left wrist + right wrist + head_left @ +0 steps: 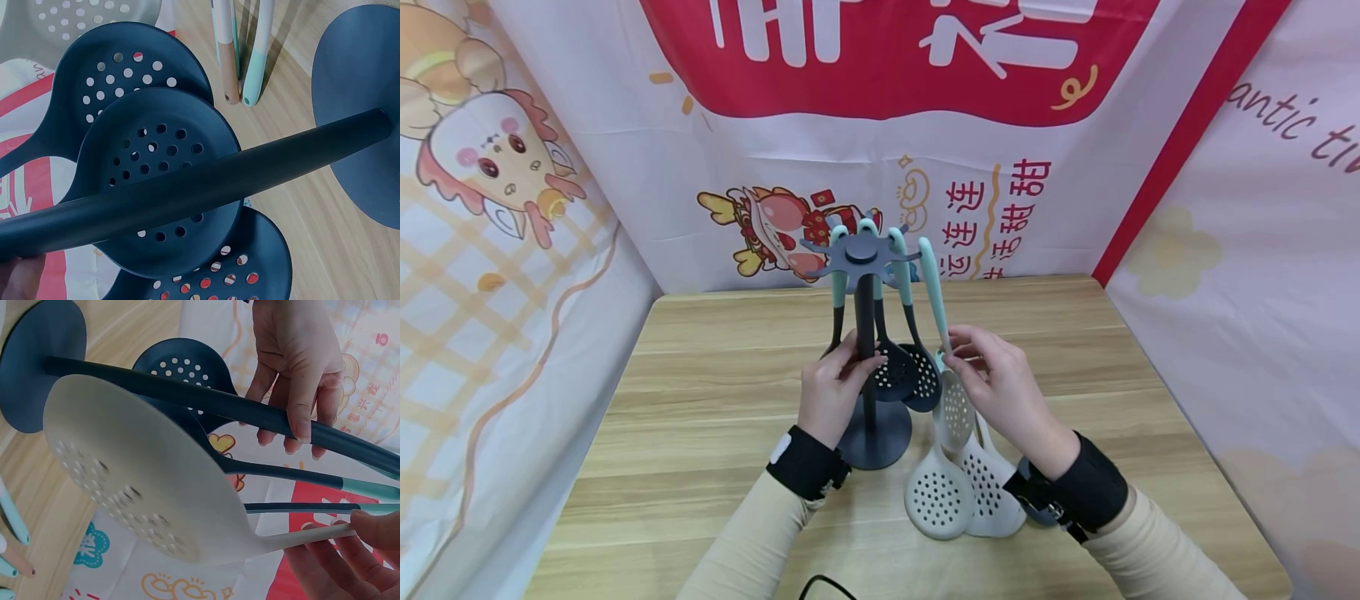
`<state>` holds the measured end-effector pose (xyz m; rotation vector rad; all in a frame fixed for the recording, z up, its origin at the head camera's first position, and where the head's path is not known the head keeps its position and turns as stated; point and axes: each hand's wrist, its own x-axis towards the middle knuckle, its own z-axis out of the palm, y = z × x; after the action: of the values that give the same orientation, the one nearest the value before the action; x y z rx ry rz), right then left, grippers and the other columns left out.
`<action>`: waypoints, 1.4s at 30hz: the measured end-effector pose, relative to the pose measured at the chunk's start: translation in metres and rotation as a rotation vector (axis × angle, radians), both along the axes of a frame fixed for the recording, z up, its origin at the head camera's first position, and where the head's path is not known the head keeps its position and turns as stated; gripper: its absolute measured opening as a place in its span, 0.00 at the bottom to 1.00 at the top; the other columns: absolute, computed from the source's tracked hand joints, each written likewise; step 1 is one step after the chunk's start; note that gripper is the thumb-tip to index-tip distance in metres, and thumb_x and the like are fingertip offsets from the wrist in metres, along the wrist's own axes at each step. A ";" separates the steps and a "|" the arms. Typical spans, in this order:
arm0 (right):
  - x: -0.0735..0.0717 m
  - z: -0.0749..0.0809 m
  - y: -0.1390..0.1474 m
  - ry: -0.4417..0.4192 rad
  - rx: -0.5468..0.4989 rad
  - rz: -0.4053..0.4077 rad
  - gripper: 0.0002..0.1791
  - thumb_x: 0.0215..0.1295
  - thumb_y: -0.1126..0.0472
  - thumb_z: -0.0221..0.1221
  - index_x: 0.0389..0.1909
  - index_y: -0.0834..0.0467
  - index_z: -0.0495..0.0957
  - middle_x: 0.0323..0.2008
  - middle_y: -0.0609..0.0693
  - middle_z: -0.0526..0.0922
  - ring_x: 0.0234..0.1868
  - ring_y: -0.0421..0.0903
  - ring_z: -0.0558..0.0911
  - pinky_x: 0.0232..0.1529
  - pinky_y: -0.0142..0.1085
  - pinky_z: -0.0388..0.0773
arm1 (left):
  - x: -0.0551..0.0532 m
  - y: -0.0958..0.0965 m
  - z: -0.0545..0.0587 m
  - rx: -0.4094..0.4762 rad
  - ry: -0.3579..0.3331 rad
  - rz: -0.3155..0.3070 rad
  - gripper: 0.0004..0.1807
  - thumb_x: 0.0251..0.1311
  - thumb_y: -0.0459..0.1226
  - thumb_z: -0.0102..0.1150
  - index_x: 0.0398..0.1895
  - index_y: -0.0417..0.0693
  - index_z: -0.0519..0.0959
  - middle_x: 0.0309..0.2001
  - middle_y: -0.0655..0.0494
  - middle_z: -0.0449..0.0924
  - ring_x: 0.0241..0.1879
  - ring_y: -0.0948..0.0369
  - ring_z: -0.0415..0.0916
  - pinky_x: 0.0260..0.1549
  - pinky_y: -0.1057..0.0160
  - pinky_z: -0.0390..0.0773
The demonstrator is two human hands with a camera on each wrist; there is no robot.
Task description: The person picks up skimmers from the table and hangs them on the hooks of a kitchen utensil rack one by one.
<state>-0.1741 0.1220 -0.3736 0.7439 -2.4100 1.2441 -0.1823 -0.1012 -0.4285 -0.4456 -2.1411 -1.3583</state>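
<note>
A person in cream sleeves and black wrist straps works with both bare hands over a light wood-grain table. The left hand grasps the upright post of a dark blue-grey utensil stand, which has a round base and a crown of hooked arms, standing about mid-table. The right hand, to the right of the stand, pinches a light grey perforated skimmer with a mint-green handle between thumb and fingers. The skimmer is held upright, head down, beside the stand; the top of its handle is at the tip of a right-hand arm, though whether it is hooked there cannot be told.

Three dark blue perforated utensils with mint-green handles hang from the stand's other arms, their round heads close around the post. On the table, near and to the right of the base, lie a light grey round skimmer and, just right of it, a light grey perforated turner. A dark rounded piece is partly hidden under the right wrist. At the far side hangs a white cloth printed in red with characters and cartoon figures.
</note>
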 end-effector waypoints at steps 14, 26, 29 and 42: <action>0.000 -0.001 0.000 0.027 0.001 -0.002 0.18 0.60 0.76 0.63 0.52 0.66 0.78 0.42 0.59 0.86 0.40 0.52 0.87 0.39 0.39 0.87 | 0.000 0.000 -0.001 -0.001 0.002 0.005 0.15 0.61 0.36 0.65 0.50 0.41 0.83 0.39 0.47 0.88 0.41 0.55 0.88 0.41 0.62 0.86; 0.001 -0.001 -0.002 0.034 0.012 0.007 0.18 0.60 0.75 0.64 0.52 0.66 0.78 0.43 0.59 0.85 0.39 0.52 0.86 0.39 0.40 0.87 | -0.001 0.001 -0.002 0.009 -0.006 -0.002 0.15 0.61 0.36 0.65 0.50 0.41 0.83 0.40 0.46 0.88 0.42 0.56 0.87 0.42 0.62 0.86; 0.001 -0.002 -0.002 0.030 0.018 0.008 0.18 0.60 0.75 0.64 0.53 0.66 0.78 0.42 0.59 0.85 0.39 0.52 0.86 0.39 0.40 0.87 | 0.000 0.001 -0.002 0.010 -0.010 -0.001 0.15 0.61 0.36 0.65 0.51 0.41 0.83 0.40 0.46 0.88 0.42 0.56 0.87 0.43 0.62 0.86; -0.002 -0.003 -0.003 0.045 0.028 0.008 0.18 0.60 0.75 0.64 0.52 0.66 0.78 0.41 0.59 0.85 0.39 0.52 0.87 0.40 0.39 0.87 | 0.000 0.002 -0.003 0.029 -0.010 -0.016 0.17 0.61 0.37 0.65 0.51 0.39 0.83 0.40 0.45 0.88 0.42 0.56 0.87 0.44 0.62 0.85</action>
<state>-0.1760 0.1195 -0.3770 0.7823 -2.3950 1.1867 -0.1819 -0.0996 -0.4312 -0.4460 -2.1270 -1.4010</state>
